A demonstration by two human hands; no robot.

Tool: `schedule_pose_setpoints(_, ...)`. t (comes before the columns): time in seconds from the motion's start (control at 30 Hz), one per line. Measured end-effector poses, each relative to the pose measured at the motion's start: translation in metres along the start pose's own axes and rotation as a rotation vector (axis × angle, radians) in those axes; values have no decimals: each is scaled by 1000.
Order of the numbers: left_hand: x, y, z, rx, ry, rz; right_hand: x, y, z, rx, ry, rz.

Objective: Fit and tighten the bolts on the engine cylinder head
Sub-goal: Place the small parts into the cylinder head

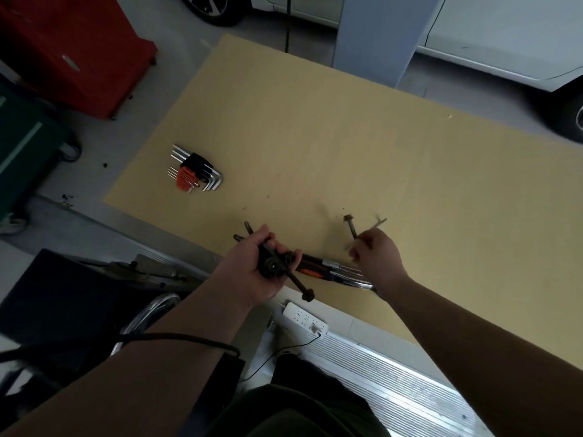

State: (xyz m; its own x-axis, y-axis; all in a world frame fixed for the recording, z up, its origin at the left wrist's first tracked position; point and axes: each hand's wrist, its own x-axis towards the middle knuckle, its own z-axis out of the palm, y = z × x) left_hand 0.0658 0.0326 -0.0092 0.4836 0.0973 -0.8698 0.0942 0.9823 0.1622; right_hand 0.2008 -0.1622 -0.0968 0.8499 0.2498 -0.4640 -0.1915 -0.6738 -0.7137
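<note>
Gripping a bunch of long dark bolts (277, 263), the left hand (252, 269) is curled tight round them near the front edge of the table (347, 137). One bolt from the bunch sticks out toward the person, head down. More ends poke out past the knuckles. Another bolt (351, 227) is pinched by the right hand (375, 253), w/ its head pointing away. A thin blurry thing is also seen by those fingers; it can't be made out. Some shiny tools w/ an orange bit (334, 269) lie on the table between the hands. A set of hex keys (194, 171) is seen well apart, at the left. A white power strip (304, 320) lies below the table edge.
</note>
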Motion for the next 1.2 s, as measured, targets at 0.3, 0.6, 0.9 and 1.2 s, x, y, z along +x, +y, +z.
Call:
schedule_pose_setpoints(0.3, -19, 11, 12, -158, -128, 72, -116, -94, 38, 572, -526, -56)
schedule_pose_setpoints(0.6, -124, 67, -64, -167, -226, 466, -188, -167, 79, 467, -550, -337)
schedule_pose_setpoints(0.9, -284, 81, -252, -174, -18, 797, -326, -226, 157, 380, -905, -685)
schedule_pose_setpoints(1.2, -362, -45, -451, -378, 14, 505, -513, -156, 289, -149, -1352, -684)
